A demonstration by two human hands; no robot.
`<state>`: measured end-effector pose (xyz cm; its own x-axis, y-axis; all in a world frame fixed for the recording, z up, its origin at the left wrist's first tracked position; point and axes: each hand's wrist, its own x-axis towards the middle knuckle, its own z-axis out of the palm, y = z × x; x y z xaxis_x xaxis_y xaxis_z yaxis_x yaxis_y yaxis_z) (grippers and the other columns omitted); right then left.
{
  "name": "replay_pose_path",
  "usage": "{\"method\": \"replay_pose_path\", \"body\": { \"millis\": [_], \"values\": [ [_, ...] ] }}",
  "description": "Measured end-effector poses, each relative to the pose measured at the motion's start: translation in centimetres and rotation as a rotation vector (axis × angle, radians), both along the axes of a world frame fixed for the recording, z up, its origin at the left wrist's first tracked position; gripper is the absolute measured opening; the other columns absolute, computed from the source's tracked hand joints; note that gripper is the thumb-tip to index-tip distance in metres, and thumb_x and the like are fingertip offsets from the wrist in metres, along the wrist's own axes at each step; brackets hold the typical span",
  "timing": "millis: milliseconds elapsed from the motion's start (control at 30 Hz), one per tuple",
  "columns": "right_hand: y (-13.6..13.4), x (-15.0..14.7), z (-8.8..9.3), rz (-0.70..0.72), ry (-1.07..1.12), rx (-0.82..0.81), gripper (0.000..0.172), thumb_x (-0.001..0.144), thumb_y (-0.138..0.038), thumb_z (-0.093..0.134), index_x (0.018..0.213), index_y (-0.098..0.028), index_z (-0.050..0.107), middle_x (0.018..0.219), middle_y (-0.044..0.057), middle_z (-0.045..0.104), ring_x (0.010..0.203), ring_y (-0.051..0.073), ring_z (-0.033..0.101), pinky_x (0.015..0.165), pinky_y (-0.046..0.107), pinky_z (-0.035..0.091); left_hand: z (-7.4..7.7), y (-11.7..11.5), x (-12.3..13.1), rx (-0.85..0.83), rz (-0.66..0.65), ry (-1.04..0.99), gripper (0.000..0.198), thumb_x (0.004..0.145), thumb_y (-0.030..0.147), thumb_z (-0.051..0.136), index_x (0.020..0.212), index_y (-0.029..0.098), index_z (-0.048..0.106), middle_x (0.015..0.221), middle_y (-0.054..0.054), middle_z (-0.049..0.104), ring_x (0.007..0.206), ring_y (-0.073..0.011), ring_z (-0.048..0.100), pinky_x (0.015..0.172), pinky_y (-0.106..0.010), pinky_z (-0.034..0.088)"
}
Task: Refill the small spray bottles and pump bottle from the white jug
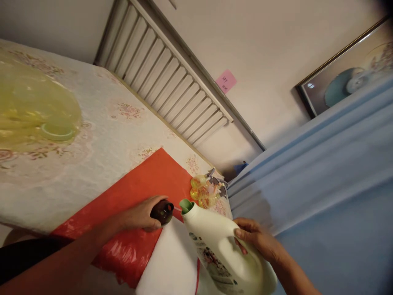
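Observation:
My left hand (143, 214) is wrapped round a small dark brown bottle (159, 213) whose open mouth faces the jug. In my right hand (256, 237) is the handle of a large pale green detergent jug (211, 233). The jug tilts toward the bottle, and its green spout (186, 206) sits close to the bottle's mouth. A thin pale streak shows between spout and mouth. Beneath the hands lie a red plastic sheet (144, 180) and a white cloth (166, 262). Several clear spray bottles with yellow liquid (204, 190) stand beyond the spout.
A translucent yellow bag (33, 102) rests at the left on a flowered tablecloth (101, 106). Behind the table are a white radiator (166, 69) and a wall with a pink note (226, 81). A blue curtain (331, 184) hangs at the right, below a framed picture (344, 82).

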<state>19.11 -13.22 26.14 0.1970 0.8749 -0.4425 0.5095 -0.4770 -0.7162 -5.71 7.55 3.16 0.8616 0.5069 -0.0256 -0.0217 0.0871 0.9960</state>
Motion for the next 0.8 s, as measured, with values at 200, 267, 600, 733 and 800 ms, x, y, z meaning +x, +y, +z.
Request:
{"method": "replay_pose_path", "body": {
  "millis": [200,267,600,733,800],
  "values": [
    [0.6,-0.4,0.2,0.039,-0.016,-0.039,0.040,0.079,-0.052,0.069,0.078,-0.013,0.060,0.062,-0.001,0.056,0.045,0.006,0.045,0.047,0.020,0.032,0.1,-0.1,0.1,-0.024,-0.001,-0.020,0.086,0.054,0.012,0.059,0.136,0.023,0.037,0.099,-0.007,0.065,0.061,-0.0178,0.062,0.045,-0.024,0.042],
    [0.9,-0.7,0.3,0.053,-0.025,-0.048,0.041,0.079,-0.053,0.068,0.079,-0.013,0.061,0.062,-0.001,0.056,0.046,0.007,0.045,0.047,0.021,0.032,0.3,-0.1,0.0,-0.035,-0.005,-0.020,0.086,0.054,0.012,0.059,0.136,0.023,0.036,0.101,-0.007,0.065,0.062,-0.0185,0.062,0.045,-0.024,0.042],
    [1.8,-1.5,0.9,0.068,-0.095,-0.094,0.043,0.077,-0.055,0.068,0.081,-0.013,0.063,0.064,-0.001,0.058,0.047,0.007,0.046,0.047,0.021,0.033,1.9,-0.3,-0.7,0.005,-0.003,-0.006,0.083,0.052,0.014,0.059,0.133,0.020,0.040,0.111,-0.010,0.061,0.078,-0.0244,0.064,0.049,-0.026,0.045],
    [2.1,-1.7,1.2,0.082,-0.114,-0.106,0.043,0.077,-0.056,0.068,0.081,-0.013,0.064,0.064,0.000,0.058,0.047,0.008,0.046,0.047,0.021,0.034,2.4,-0.4,-1.0,0.037,-0.020,-0.016,0.078,0.053,0.016,0.059,0.130,0.021,0.044,0.107,-0.008,0.063,0.080,-0.0247,0.064,0.051,-0.026,0.046],
    [2.3,-1.8,1.3,0.085,-0.119,-0.103,0.044,0.077,-0.056,0.068,0.081,-0.013,0.064,0.064,0.000,0.058,0.047,0.008,0.046,0.047,0.021,0.034,2.5,-0.4,-1.1,0.070,-0.015,-0.018,0.077,0.053,0.017,0.060,0.129,0.021,0.046,0.107,-0.007,0.064,0.081,-0.0250,0.064,0.051,-0.026,0.046]
  ]
}}
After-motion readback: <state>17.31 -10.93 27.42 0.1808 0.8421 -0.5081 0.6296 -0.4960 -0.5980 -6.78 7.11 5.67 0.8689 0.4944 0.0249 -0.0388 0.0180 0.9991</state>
